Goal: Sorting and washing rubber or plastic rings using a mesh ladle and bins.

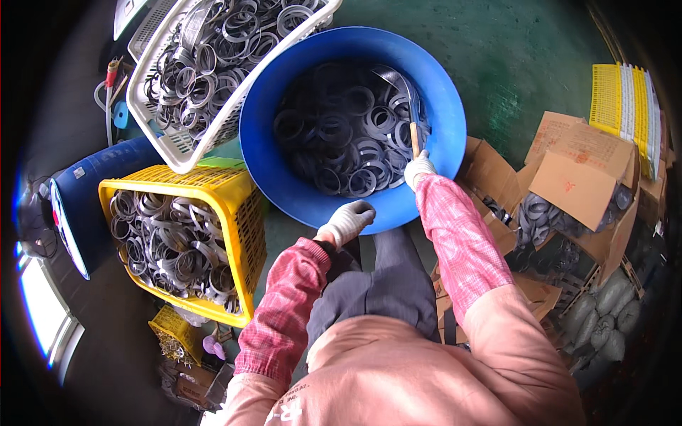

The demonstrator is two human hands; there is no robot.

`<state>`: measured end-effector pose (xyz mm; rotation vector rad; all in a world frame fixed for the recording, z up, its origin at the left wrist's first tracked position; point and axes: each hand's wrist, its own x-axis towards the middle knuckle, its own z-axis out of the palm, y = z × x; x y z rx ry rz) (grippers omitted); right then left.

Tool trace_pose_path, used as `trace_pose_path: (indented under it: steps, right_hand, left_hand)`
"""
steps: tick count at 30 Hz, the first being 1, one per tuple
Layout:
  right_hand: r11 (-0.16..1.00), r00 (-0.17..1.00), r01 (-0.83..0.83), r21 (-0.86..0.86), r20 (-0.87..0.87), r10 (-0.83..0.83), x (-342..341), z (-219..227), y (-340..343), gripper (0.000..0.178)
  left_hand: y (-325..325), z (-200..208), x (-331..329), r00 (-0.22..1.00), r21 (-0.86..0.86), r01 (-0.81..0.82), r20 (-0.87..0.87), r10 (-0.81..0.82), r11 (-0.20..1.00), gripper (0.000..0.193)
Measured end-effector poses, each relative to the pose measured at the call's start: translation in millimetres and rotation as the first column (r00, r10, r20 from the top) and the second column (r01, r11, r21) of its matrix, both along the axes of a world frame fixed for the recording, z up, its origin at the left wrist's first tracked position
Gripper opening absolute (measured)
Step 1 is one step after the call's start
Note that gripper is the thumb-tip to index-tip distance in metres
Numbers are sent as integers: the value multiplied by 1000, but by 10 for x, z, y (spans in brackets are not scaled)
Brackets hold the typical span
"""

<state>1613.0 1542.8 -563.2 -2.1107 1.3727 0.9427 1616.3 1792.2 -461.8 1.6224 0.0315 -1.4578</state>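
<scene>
A large round blue tub (pixel 259 153) stands in front of me, with many grey metal rings (pixel 362 182) loose inside it. My right hand (pixel 420 169), in a whitish knit glove, is closed around the wooden handle of a tool (pixel 415 140) at the tub's right side. This tool's curved metal end reaches down among the rings; its exact shape is partly lost in them. At the tub's near rim, my left hand (pixel 349 221), gloved too, has its fingers curled in. Whether it grips the rim or something small is hidden.
To the left, a yellow basket (pixel 226 204) of rings lies tipped on its side; a white basket (pixel 153 135) heaped with rings is beyond it. A blue barrel (pixel 106 174) stands further left. On the right are open cardboard boxes (pixel 579 170), grey bags (pixel 600 319) and yellow crates (pixel 614 96).
</scene>
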Motion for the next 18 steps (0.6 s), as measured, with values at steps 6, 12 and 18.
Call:
trace_pose_path:
  steps: [6,12,18]
  right_hand:
    - [998,999,1,60,-48,2,49,-577,269,55]
    - [984,964,-136,114,-212,158,-642,-274,571,35]
    - [840,924,383,385,-136,-359,272,-196,517,20]
  left_hand:
    - [97,-963,577,985,45,95,140,-101,994,26]
    - [202,-1156,716,969,-5,226,-102,-226,974,34]
    - [-157,-1731,676,883,-120,-70,-469,6,990,56]
